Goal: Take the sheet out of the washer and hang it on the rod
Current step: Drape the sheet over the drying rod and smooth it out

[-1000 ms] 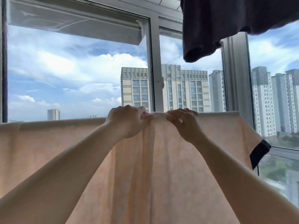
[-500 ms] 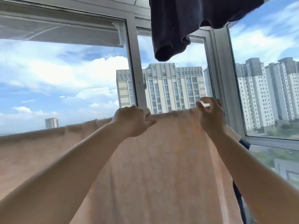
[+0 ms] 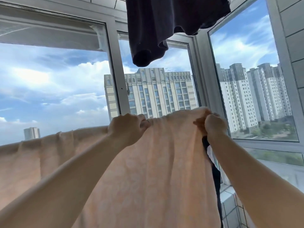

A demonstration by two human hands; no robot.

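A pale peach sheet (image 3: 148,170) hangs draped over a rod that it hides, its top fold running from the far left up to the right. My left hand (image 3: 126,130) grips the top fold near the middle. My right hand (image 3: 213,127) pinches the bunched right end of the fold. A dark edge of the sheet (image 3: 215,176) hangs below my right wrist.
A dark garment (image 3: 156,30) hangs overhead at the top centre. Window frames (image 3: 115,76) and glass stand close behind the sheet, with tower blocks outside. A tiled sill (image 3: 230,199) and a tiled wall (image 3: 294,46) lie to the right.
My right hand has slid right along the top fold, away from my left hand, spreading the sheet. The view has turned right and tilted upward.
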